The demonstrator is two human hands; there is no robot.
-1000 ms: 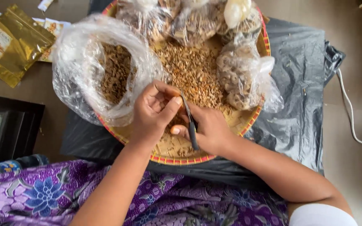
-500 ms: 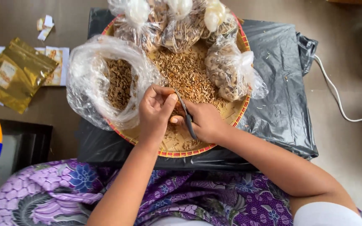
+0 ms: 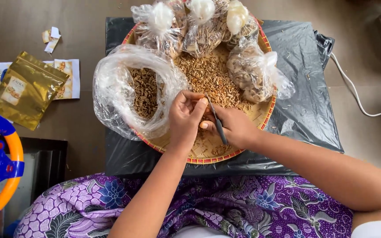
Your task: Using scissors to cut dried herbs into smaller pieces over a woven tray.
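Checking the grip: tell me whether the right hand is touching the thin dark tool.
Touching. The head view shows the right hand wrapped around the thin dark tool, fingers pressed against its shaft.

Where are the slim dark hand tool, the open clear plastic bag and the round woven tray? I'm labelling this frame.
slim dark hand tool (image 3: 218, 125): head view, mid-shaft.
open clear plastic bag (image 3: 111, 94): head view, left wall.
round woven tray (image 3: 208, 159): head view, near red-edged rim.

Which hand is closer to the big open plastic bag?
Left. The left hand sits right beside the open plastic bag, while the right hand is farther off, holding a thin dark tool.
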